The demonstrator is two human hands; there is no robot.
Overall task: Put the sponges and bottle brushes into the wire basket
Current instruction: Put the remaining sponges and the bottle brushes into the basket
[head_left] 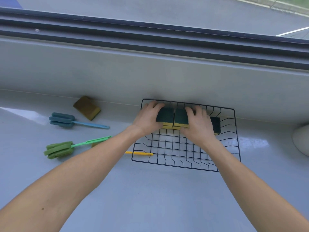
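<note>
Glossy grey tabletop [150, 190] is running below a window sill, carrying a black wire basket [234, 131]. Inside the basket's far end, the left hand [148, 118] is grasping a green-topped yellow sponge [164, 117], and the right hand [198, 124] is grasping a matching second sponge [180, 117] touching it. A third green sponge [216, 124] is sitting just right. Outside, a brown sponge [87, 108], blue foam bottle brush [61, 119], green foam bottle brush [58, 149] and yellow brush handle [138, 153] are lying left of the basket.
</note>
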